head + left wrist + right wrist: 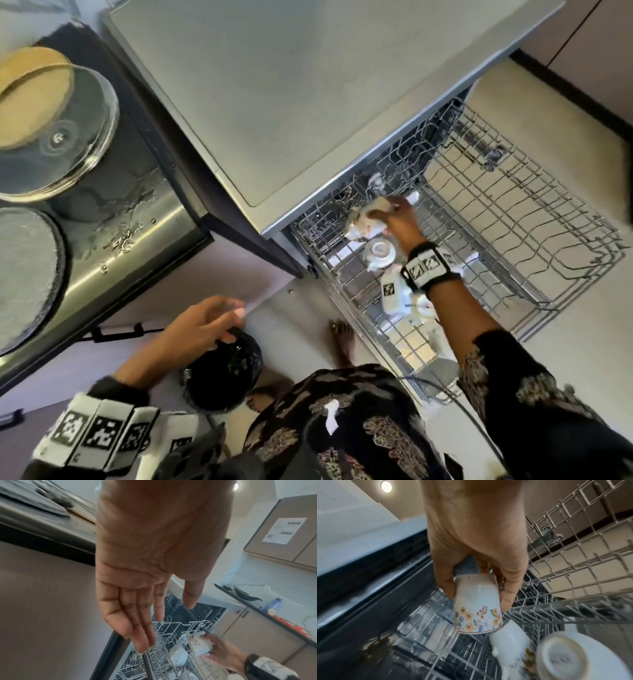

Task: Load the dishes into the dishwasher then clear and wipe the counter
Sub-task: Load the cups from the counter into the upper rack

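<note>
My right hand (387, 214) grips a white cup with a flower pattern (363, 222) upside down, just above the left end of the pulled-out upper dishwasher rack (513, 212). The right wrist view shows thumb and fingers of the right hand (477, 586) round the cup (477, 615), its rim pointing down. Below it lie another white cup (510, 646) and an upturned bowl (565, 660). My left hand (236, 323) hangs open and empty beside the cabinet front; its fingers (130, 622) are straight.
The grey counter top (291, 85) overhangs the dishwasher. Left of it a steel surface carries a glass lid (58, 137) and a dark pan (24, 274). A bin lined with a black bag (222, 373) stands on the floor under my left hand. My bare foot (342, 339) is beside the rack.
</note>
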Demonstrator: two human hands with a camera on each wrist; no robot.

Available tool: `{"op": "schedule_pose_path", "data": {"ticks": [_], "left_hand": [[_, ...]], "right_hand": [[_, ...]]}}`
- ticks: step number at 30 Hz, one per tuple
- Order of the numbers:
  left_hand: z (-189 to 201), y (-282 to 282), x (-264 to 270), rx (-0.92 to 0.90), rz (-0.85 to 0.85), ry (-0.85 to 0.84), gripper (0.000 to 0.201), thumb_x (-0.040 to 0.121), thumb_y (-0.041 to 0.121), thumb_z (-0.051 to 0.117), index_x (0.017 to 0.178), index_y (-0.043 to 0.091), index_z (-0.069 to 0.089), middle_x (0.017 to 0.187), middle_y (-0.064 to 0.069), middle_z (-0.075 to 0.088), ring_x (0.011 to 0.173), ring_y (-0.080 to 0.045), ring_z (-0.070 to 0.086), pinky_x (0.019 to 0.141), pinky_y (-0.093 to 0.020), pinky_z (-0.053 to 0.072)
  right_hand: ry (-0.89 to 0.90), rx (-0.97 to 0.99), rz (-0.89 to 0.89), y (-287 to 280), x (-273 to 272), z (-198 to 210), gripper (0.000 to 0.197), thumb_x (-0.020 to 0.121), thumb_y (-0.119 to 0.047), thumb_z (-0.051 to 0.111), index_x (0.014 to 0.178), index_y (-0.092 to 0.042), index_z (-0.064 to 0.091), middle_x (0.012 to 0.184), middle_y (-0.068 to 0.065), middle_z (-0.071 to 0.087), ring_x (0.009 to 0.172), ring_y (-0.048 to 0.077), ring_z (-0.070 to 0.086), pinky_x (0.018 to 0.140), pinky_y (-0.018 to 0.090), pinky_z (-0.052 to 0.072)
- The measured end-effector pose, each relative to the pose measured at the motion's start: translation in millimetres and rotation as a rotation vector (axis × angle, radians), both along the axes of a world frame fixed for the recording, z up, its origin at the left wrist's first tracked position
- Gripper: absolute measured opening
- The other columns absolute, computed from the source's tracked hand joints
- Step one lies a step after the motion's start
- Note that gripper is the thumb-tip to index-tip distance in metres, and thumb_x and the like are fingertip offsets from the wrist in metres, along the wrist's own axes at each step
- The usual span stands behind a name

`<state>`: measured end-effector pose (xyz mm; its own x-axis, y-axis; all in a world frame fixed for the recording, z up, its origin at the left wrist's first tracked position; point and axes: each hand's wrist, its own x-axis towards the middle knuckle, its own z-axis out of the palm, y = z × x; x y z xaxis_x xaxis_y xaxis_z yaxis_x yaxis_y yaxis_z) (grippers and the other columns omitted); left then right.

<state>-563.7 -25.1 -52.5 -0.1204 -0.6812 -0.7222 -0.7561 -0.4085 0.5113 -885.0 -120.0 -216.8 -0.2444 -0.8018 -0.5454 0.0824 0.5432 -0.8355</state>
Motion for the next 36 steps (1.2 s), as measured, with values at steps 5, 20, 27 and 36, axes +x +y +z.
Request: {"op": "schedule_pose_path", "data": {"ticks": [5, 20, 27, 36], "left_hand": [[-1, 12, 25, 0.029, 0.072, -0.03, 0.014, 0.094, 0.024, 0.047, 0.102, 0.032, 0.055, 0.09, 0.011, 0.071, 0.077, -0.004, 0.067, 0.068, -0.022, 0.051], [-4, 35, 44, 0.058, 0.251, -0.06, 0.017, 0.094, 0.018, 0.047, 0.101, 0.028, 0.058, 0.091, 0.006, 0.071, 0.073, -0.004, 0.067, 0.065, -0.023, 0.048], [-6, 40, 46, 0.061, 0.257, -0.077, 0.017, 0.094, 0.018, 0.048, 0.102, 0.027, 0.06, 0.087, 0.006, 0.072, 0.075, -0.009, 0.068, 0.07, -0.027, 0.05], [-7, 26, 34, 0.047, 0.173, -0.041, 0.017, 0.095, 0.023, 0.047, 0.106, 0.028, 0.058, 0.089, 0.011, 0.072, 0.078, -0.006, 0.067, 0.074, -0.027, 0.051]], "right_hand": [[0.334, -0.036, 0.216, -81, 11, -23, 0.067, 0.072, -0.004, 0.076, 0.128, 0.002, 0.04, 0.112, 0.011, 0.055, 0.108, 0.022, 0.053, 0.095, 0.028, 0.044], [0.687, 0.159, 0.709, -113, 51, -87, 0.059, 0.079, -0.021, 0.073, 0.127, 0.0, 0.048, 0.127, 0.016, 0.056, 0.119, 0.03, 0.052, 0.102, 0.035, 0.042], [0.516, 0.121, 0.728, -112, 32, -85, 0.053, 0.084, -0.019, 0.067, 0.13, 0.0, 0.047, 0.132, 0.018, 0.053, 0.121, 0.031, 0.051, 0.102, 0.036, 0.041], [0.546, 0.105, 0.62, -80, -9, -90, 0.043, 0.083, -0.018, 0.066, 0.119, 0.003, 0.058, 0.123, 0.023, 0.059, 0.115, 0.033, 0.054, 0.098, 0.035, 0.042]]}}
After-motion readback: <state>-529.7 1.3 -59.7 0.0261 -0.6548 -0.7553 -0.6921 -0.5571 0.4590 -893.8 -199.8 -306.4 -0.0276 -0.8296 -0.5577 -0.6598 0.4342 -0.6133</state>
